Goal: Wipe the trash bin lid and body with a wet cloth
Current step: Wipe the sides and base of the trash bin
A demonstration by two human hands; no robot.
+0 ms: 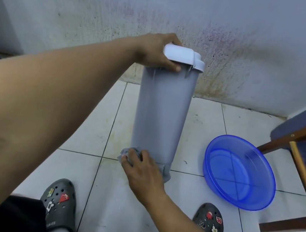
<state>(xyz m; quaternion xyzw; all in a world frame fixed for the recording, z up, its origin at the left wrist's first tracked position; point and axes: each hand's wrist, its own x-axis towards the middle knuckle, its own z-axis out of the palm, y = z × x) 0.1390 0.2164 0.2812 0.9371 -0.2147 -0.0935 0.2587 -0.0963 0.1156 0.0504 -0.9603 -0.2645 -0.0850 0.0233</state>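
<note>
Left hand (152, 52) fingers (171, 38) grip the white lid (180, 54) atop the grey trash bin (162, 113); below them, right hand (143, 173) fingers (126, 159) clutch a grey cloth (129, 151) against its base.

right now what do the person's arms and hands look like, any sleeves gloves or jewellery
The left hand and right hand are both uncovered: no gloves, rings, watch or bracelet. No sleeve shows on either arm as far as the picture reaches.

Dim, even light; wide-angle stretch at edges.
</note>
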